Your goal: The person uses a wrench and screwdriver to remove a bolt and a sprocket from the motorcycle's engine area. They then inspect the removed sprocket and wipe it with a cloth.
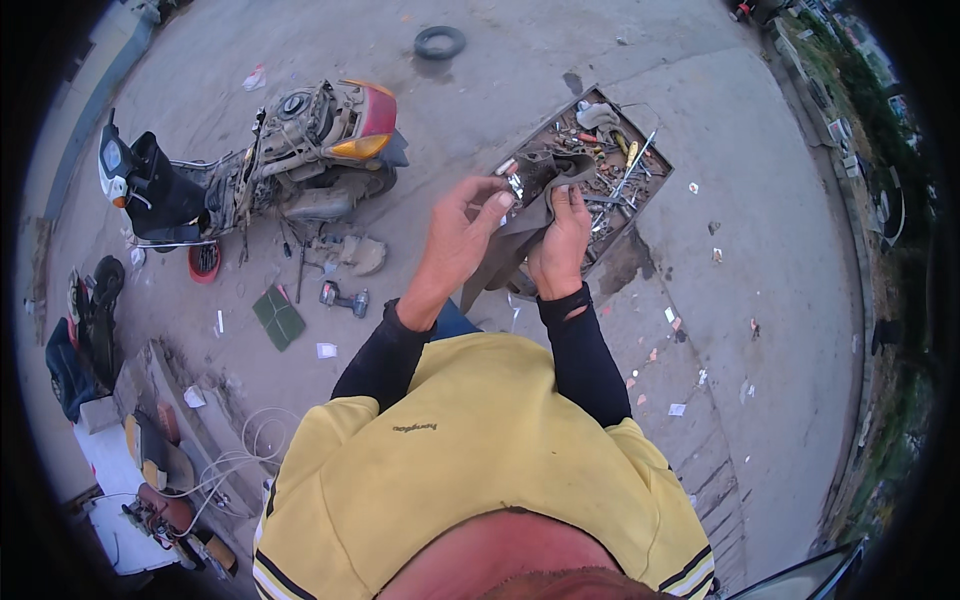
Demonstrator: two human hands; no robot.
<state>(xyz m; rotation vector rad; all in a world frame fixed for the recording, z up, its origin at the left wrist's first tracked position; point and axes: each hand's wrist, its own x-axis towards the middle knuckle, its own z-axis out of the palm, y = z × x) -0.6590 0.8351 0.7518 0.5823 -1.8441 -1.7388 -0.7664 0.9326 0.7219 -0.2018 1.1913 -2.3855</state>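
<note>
My left hand (458,238) is closed, thumb against fingers, at a small shiny silvery piece (515,186); its exact kind is too small to tell. A dark grey-brown cloth (515,240) hangs between my hands, its upper part bunched. My right hand (562,245) grips the cloth's right edge between thumb and fingers. Just beyond, a shallow metal tray (634,124) lies on the ground, full of loose tools and parts. In it are a yellow-handled screwdriver (632,153), a long metal rod and a pale glove (598,117). The cloth and my hands cover its near left part.
A partly stripped scooter (290,150) stands at the left. Near it lie a red bowl (204,262), a cordless power tool (344,299) and a green square mat (278,318). A tyre (439,42) lies farther off. Paper scraps dot the concrete.
</note>
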